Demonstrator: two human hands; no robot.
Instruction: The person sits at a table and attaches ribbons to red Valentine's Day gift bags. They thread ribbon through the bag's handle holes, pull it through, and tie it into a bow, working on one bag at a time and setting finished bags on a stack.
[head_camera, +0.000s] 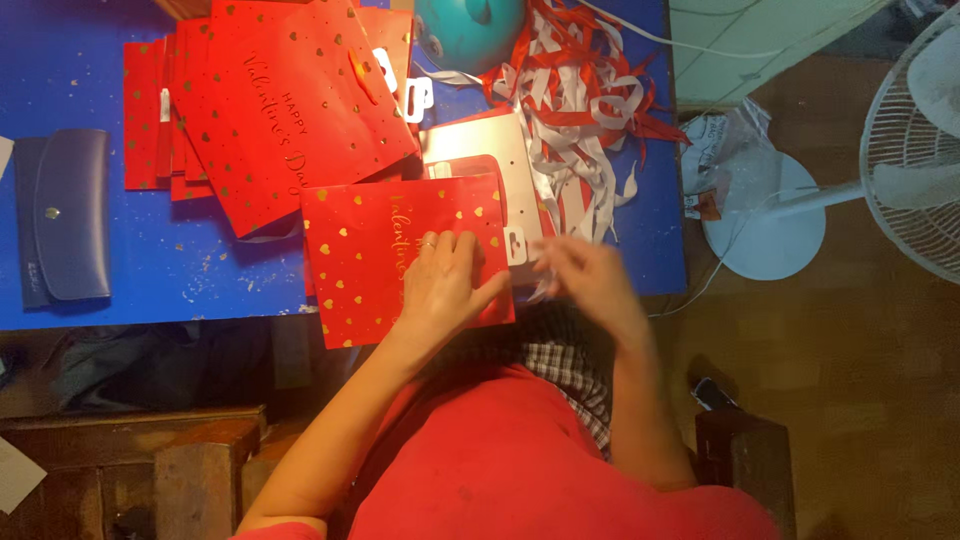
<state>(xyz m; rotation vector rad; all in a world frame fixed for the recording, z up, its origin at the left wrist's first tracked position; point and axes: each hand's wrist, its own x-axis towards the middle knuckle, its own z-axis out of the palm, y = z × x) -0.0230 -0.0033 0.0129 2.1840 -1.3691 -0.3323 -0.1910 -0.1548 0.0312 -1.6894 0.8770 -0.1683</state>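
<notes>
Under the left hand (445, 285) lies a red gift bag (365, 265).

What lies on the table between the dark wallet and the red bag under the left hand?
In the head view, only bare blue table separates the dark wallet from the red bag.

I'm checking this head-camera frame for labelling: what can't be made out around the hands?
- Right hand: motion-blurred; whether its fingers grip a ribbon is unclear.
- Ribbon pile: a tangle; single strands can't be separated.
- Red gift bag: partly covered by the left hand.
- White card piece: lower part hidden behind that bag.
</notes>
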